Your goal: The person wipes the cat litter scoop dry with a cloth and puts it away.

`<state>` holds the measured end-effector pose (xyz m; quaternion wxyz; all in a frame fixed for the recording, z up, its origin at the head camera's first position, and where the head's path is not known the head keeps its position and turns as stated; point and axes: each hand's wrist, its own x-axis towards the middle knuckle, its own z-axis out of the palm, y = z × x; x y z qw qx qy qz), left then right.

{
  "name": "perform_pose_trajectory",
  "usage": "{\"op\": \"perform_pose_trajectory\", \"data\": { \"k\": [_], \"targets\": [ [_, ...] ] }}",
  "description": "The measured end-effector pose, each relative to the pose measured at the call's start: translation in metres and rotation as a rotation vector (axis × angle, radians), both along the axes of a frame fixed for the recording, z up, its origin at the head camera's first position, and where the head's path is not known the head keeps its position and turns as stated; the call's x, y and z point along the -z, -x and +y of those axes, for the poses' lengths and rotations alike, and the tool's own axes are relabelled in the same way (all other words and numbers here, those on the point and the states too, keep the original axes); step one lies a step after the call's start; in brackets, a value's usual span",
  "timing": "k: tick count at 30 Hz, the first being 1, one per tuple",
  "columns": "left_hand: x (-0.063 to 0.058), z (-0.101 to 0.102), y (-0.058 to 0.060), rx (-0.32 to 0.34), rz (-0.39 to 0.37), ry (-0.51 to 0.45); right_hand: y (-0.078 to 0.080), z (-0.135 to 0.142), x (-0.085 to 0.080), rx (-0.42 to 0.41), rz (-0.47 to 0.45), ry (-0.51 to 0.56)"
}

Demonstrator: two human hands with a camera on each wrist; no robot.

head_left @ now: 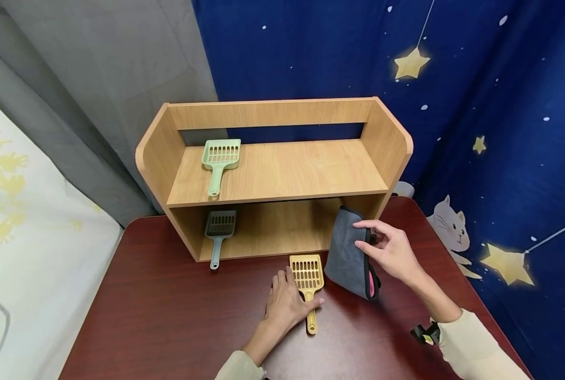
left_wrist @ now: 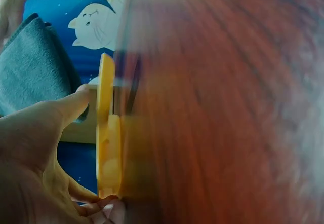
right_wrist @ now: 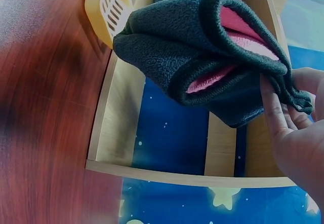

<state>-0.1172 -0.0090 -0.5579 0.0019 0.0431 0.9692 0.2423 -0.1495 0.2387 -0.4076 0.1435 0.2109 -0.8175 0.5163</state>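
Observation:
My left hand [head_left: 284,303] lies at the yellow slotted scoop [head_left: 310,311], which rests on the table in front of the shelf. Its fingertips touch the left rim of the scoop's head, and the thumb reaches across above the handle. The left wrist view shows the same scoop [left_wrist: 106,133] edge-on, with the thumb tip apart from it. To the right, my right hand [head_left: 392,250] pinches a folded grey cloth [head_left: 346,250] by its dark-trimmed edge. In the right wrist view, pink lining shows inside the cloth [right_wrist: 167,46], which hangs by the shelf's lower right opening.
A two-tier wooden shelf [head_left: 282,196] stands at the back of the dark red table [head_left: 178,311]. On its upper board lies a green scoop [head_left: 221,155]; a blue-grey scoop [head_left: 217,245] lies on the lower one, handle over the front edge. A blue curtain [head_left: 477,132] hangs behind.

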Motion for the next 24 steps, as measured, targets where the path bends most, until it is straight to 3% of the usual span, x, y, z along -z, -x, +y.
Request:
{"op": "perform_pose_trajectory", "data": {
  "k": [3, 6, 11, 16, 24],
  "targets": [
    [0.002, 0.002, 0.0, 0.001, 0.037, 0.027, -0.002, -0.002, -0.003, -0.006, -0.007, 0.004],
    [0.003, 0.001, 0.0, 0.004, 0.056, 0.035, 0.002, 0.002, 0.007, 0.006, -0.017, -0.006],
    [0.001, -0.005, 0.002, 0.01, 0.015, 0.022, 0.012, 0.012, 0.028, 0.023, -0.029, -0.015],
    [-0.001, -0.012, 0.001, 0.014, -0.005, 0.006, 0.012, 0.012, 0.032, 0.028, -0.025, -0.03],
    [0.0, -0.024, -0.004, 0.032, 0.105, -0.033, 0.01, 0.014, 0.028, 0.019, -0.044, 0.008]
  ]
}}
